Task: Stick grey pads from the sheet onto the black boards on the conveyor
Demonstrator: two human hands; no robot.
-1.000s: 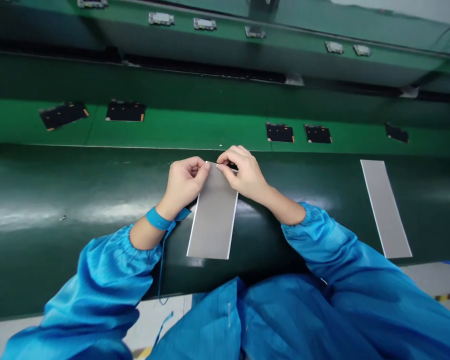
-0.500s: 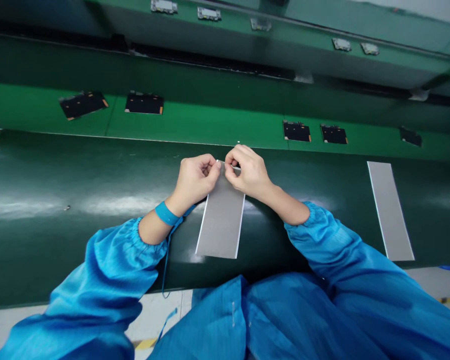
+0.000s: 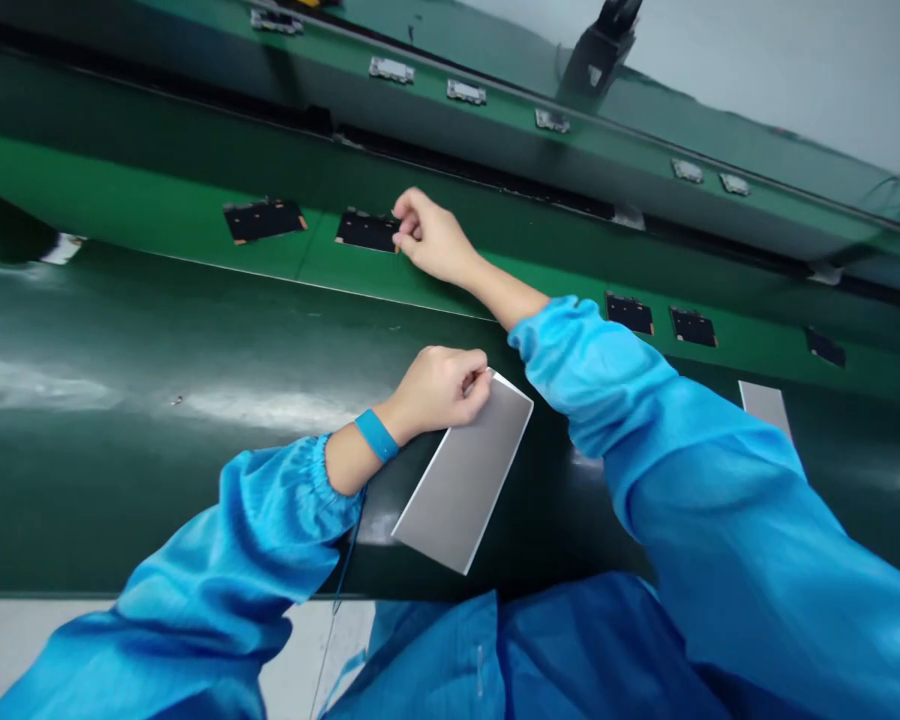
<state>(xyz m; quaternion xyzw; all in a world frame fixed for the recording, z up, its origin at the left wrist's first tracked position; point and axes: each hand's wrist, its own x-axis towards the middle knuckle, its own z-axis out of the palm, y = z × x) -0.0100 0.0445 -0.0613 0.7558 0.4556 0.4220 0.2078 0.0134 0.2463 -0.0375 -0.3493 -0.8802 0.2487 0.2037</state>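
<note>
My left hand (image 3: 441, 388) is closed in a pinch on the far corner of a grey rectangular sheet (image 3: 465, 482), which lies tilted on the dark green bench. My right hand (image 3: 429, 235) is stretched out to the bright green conveyor belt (image 3: 165, 210), fingers curled on the right edge of a small black circuit board (image 3: 367, 230). A blue strap sits on my left wrist. Both arms are in blue sleeves.
Another black board (image 3: 264, 219) lies left of the one I touch; more boards (image 3: 630, 312) ride the belt at the right. A second grey sheet (image 3: 765, 405) shows behind my right sleeve. Small silver parts (image 3: 391, 69) sit on the upper rail.
My right hand left the grey sheet's top edge and reached forward to a black board on the belt. The left hand stays pinched on the sheet, which has turned clockwise. The view tilted.
</note>
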